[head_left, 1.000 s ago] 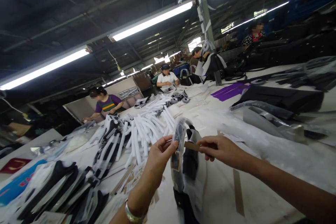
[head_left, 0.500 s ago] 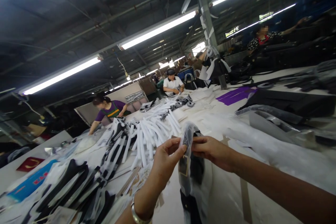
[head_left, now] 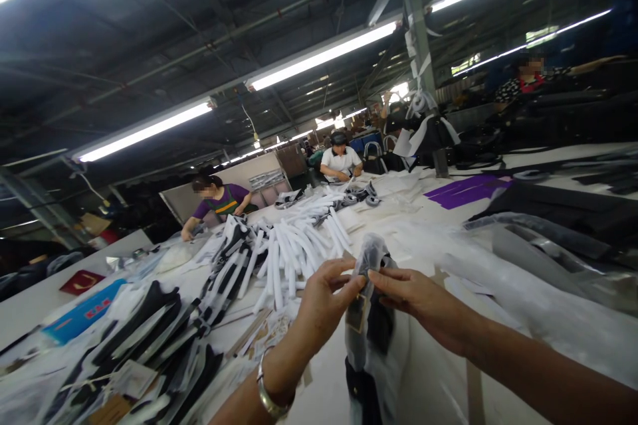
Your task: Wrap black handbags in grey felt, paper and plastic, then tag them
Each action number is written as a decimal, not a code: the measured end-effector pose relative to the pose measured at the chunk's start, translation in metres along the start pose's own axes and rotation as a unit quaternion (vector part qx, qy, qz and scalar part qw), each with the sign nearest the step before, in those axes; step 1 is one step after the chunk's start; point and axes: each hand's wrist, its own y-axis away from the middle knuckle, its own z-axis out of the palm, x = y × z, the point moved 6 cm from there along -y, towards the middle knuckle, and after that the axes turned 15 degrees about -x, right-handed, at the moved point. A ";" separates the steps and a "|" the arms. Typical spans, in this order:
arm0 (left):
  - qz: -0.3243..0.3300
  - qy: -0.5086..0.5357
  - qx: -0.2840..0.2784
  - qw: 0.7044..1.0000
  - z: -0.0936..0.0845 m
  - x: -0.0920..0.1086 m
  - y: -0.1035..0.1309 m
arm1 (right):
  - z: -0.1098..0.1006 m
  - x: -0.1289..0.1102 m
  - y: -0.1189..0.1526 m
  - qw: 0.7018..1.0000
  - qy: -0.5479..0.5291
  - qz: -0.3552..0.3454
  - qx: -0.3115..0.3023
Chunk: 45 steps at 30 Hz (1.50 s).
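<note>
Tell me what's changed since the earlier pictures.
The right hand moved left onto the wrapped handle, beside the left hand. The brown strip it held is mostly hidden, one end apparently showing left of the handle. The left hand still pinches the handle; the white tubes stay piled.

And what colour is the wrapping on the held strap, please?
The wrapping is translucent white; see the head view.

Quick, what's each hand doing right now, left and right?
Left hand: closed, pinching the plastic-wrapped strap.
Right hand: closed, thumb and fingers pinching the same strap.
</note>
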 end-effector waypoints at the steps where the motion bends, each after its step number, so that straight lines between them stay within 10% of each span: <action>1: -0.005 0.002 0.010 1.000 -0.002 -0.002 0.001 | 0.001 0.000 -0.001 1.000 -0.001 0.001 -0.003; 12: -0.015 0.161 0.083 0.983 0.003 -0.011 0.008 | 0.004 -0.009 -0.003 0.999 0.004 -0.013 -0.045; 18: 0.001 0.150 0.088 0.985 0.008 -0.011 0.013 | -0.006 0.003 0.009 0.976 -0.211 -0.044 -0.021; 24: 0.022 0.086 0.054 0.995 0.016 0.003 0.012 | 0.010 0.003 0.013 0.988 -0.120 -0.093 -0.038; 38: 0.069 -0.166 0.163 0.970 0.024 0.022 0.029 | 0.010 0.017 0.002 0.970 0.023 -0.162 0.180; 45: 0.138 -0.477 0.234 0.836 0.032 0.034 0.036 | 0.016 0.022 -0.003 0.963 -0.012 -0.188 0.194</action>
